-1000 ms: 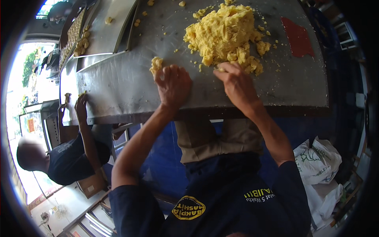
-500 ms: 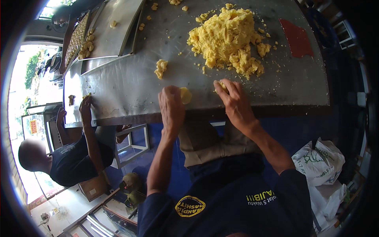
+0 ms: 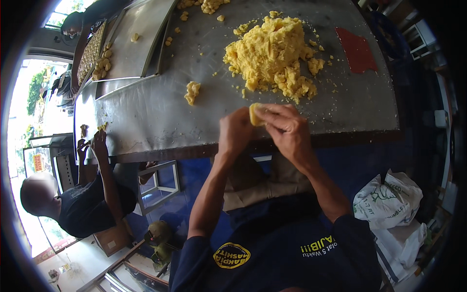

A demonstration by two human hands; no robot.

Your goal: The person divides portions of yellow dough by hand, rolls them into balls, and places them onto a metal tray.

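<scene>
My two hands have come together just above the near edge of the metal table [image 3: 160,117]. Between them is a small flattened piece of pale yellow dough [image 3: 254,115]. My left hand [image 3: 234,130] is curled closed at its left side, the fingers partly blurred and hidden. Over its right side my right hand [image 3: 290,130] is closed, fingertips pressing on it. Any yellow filling inside is covered by the fingers. Beyond my hands rises a big crumbly mound of yellow filling [image 3: 270,51]. A small lump of dough [image 3: 192,92] lies on the metal to the left.
A red flat scraper [image 3: 356,51] lies at the right. Metal trays [image 3: 138,46] with small dough balls [image 3: 103,63] stand far left. Another person [image 3: 90,194] works at the table's left end near a white stool frame [image 3: 163,185]. A white sack [image 3: 387,199] sits at the lower right.
My hands moved from apart to together. The left came right with the flat dough piece; the right, which pinched some yellow filling, came left onto it. The view shifted slightly.
</scene>
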